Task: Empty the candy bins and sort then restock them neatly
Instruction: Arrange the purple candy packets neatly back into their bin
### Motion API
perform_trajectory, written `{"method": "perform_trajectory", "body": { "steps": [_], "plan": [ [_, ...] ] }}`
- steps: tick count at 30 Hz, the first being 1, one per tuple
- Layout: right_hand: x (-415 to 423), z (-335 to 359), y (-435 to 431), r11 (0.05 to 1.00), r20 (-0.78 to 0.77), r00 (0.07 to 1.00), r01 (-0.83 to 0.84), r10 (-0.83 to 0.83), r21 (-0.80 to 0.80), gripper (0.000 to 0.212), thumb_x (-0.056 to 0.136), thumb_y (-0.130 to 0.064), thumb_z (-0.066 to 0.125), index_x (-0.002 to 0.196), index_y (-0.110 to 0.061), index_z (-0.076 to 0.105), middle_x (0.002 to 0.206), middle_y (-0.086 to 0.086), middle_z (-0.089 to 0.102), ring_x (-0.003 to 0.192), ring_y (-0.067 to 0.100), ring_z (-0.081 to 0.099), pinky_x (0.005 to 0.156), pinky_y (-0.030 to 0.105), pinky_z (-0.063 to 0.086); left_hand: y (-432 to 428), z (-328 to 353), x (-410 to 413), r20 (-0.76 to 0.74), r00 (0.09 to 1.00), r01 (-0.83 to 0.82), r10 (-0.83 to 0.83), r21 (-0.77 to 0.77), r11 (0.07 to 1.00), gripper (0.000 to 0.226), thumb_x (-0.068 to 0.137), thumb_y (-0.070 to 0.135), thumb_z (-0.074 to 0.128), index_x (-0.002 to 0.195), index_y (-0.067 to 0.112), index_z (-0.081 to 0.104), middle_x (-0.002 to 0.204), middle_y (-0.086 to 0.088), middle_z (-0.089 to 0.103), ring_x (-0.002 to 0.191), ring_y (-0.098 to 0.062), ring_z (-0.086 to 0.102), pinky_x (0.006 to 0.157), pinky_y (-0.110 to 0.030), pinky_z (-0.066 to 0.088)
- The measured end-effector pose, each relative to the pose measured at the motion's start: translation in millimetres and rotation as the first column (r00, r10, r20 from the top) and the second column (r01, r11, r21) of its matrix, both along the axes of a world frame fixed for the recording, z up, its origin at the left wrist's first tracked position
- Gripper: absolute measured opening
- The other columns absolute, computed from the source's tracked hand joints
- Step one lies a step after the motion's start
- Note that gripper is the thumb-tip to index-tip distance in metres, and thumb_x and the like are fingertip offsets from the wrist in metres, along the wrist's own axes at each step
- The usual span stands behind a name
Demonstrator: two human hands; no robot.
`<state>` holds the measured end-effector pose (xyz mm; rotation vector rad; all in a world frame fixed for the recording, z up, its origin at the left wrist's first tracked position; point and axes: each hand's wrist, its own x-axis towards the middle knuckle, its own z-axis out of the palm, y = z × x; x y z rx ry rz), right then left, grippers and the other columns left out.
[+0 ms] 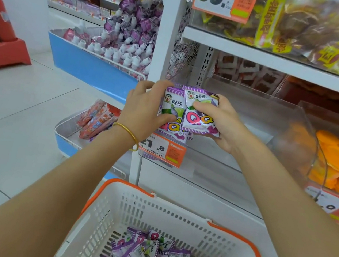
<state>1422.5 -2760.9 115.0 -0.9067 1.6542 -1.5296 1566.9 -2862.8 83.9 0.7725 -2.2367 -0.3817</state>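
Restock, both hands: stack held at the bin mouth

Candy packets (191,111) are just in front of the clear bin (266,112), w/ left hand (142,108) & right hand (224,123) fingers clamped round the stack. Top packet sits skewed, so I reckon it could slip & miss the basket (236,234) below the bin, or snag the bin's front lip. Room inside the bin looks OK. The shelf (264,56) above the bin is close, so I'd go in low.

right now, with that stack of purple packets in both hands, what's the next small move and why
Probably set the stack down into the clear bin just behind the hands. The left hand and the right hand both grip the purple packets, faces forward. The bin looks bare, and more of the same packets lie in the basket below.
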Motion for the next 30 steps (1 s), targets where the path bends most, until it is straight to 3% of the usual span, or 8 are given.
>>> {"method": "perform_trajectory", "body": {
  "steps": [3, 10, 16, 18, 21, 25, 28, 30],
  "plan": [
    [-3.9, -3.9, 1.6, 0.999, 0.025, 1.0, -0.02, 0.019, 0.035, 0.019, 0.086, -0.014, 0.066, 0.099, -0.018, 0.052, 0.091, 0.007, 0.067, 0.065, 0.015, 0.068, 0.066, 0.038, 0.057, -2.0, 3.9, 5.8, 0.068, 0.997, 0.043, -0.042, -0.015, 0.999, 0.072, 0.073, 0.037, 0.077, 0.134, 0.018, 0.044, 0.127, -0.011, 0.052, 0.129, -0.028, 0.033, 0.1, -0.038, 0.029],
    [-2.1, -7.9, 1.2, 0.997, 0.088, 0.995, -0.057, 0.053, 0.043, 0.033, 0.087, -0.017, 0.064, 0.117, -0.012, 0.054, 0.093, 0.01, 0.071, 0.078, 0.025, 0.069, 0.075, 0.051, 0.058, 0.9, 9.8, 7.6, 0.149, 0.986, 0.084, -0.074, -0.064, 0.994, 0.066, 0.08, 0.046, 0.067, 0.134, 0.015, 0.046, 0.13, -0.006, 0.053, 0.128, -0.026, 0.034, 0.102, -0.04, 0.028],
    [-11.9, -12.8, 7.3, 0.999, 0.264, 0.964, -0.032, 0.025, 0.022, 0.036, 0.087, -0.018, 0.064, 0.119, -0.009, 0.049, 0.106, 0.017, 0.068, 0.086, 0.03, 0.069, 0.074, 0.051, 0.058, 0.7, 8.2, 5.8, 0.154, 0.982, 0.103, -0.106, 0.027, 0.994, 0.048, 0.08, 0.035, 0.071, 0.118, 0.014, 0.05, 0.11, -0.004, 0.06, 0.108, -0.025, 0.052, 0.111, -0.043, 0.02],
    [-21.0, -15.8, 10.7, 0.998, 0.323, 0.944, 0.067, -0.067, 0.011, 0.034, 0.087, -0.017, 0.062, 0.118, -0.009, 0.051, 0.095, 0.013, 0.071, 0.074, 0.023, 0.07, 0.064, 0.042, 0.06, -1.3, 8.3, 8.0, 0.142, 0.982, 0.124, -0.127, 0.031, 0.992, 0.046, 0.08, 0.033, 0.072, 0.118, 0.017, 0.052, 0.113, -0.003, 0.06, 0.109, -0.024, 0.052, 0.112, -0.045, 0.02],
    [-34.4, -20.4, 15.1, 0.965, 0.134, 0.962, 0.217, -0.237, 0.151, 0.006, 0.085, -0.008, 0.054, 0.09, -0.011, 0.054, 0.06, 0.002, 0.064, 0.045, 0.011, 0.06, 0.051, 0.024, 0.053, -2.1, 10.5, 11.4, 0.129, 0.976, 0.172, -0.175, 0.035, 0.985, 0.046, 0.079, 0.029, 0.074, 0.12, 0.018, 0.055, 0.119, -0.003, 0.06, 0.115, -0.025, 0.049, 0.106, -0.047, 0.031],
    [-35.2, -31.1, 12.6, 0.887, -0.076, 0.995, 0.096, -0.069, 0.451, 0.017, 0.082, 0.003, 0.054, 0.093, -0.007, 0.046, 0.065, 0.01, 0.051, 0.031, 0.009, 0.049, 0.038, 0.014, 0.037, -2.2, 12.3, 14.1, 0.134, 0.973, 0.187, -0.189, 0.03, 0.982, 0.041, 0.082, 0.024, 0.071, 0.121, 0.018, 0.059, 0.12, -0.005, 0.059, 0.119, -0.025, 0.043, 0.1, -0.04, 0.036],
    [-32.0, -38.3, 8.9, 0.81, -0.325, 0.938, 0.096, 0.121, 0.579, 0.038, 0.085, -0.013, 0.062, 0.118, -0.016, 0.044, 0.1, 0.01, 0.054, 0.08, 0.019, 0.062, 0.064, 0.027, 0.044, -2.6, 12.0, 14.5, 0.151, 0.97, 0.189, -0.189, 0.012, 0.982, 0.041, 0.084, 0.024, 0.069, 0.122, 0.014, 0.059, 0.121, -0.006, 0.059, 0.12, -0.024, 0.042, 0.098, -0.036, 0.033],
    [-31.4, -36.4, 5.2, 0.877, -0.584, 0.809, 0.231, 0.068, 0.422, 0.04, 0.086, -0.015, 0.064, 0.125, -0.013, 0.054, 0.122, 0.01, 0.055, 0.112, 0.026, 0.054, 0.084, 0.031, 0.044, -2.4, 12.2, 15.1, 0.147, 0.97, 0.192, -0.194, 0.022, 0.981, 0.04, 0.084, 0.023, 0.069, 0.122, 0.013, 0.059, 0.12, -0.007, 0.059, 0.121, -0.024, 0.041, 0.098, -0.035, 0.033]
  ]
}}
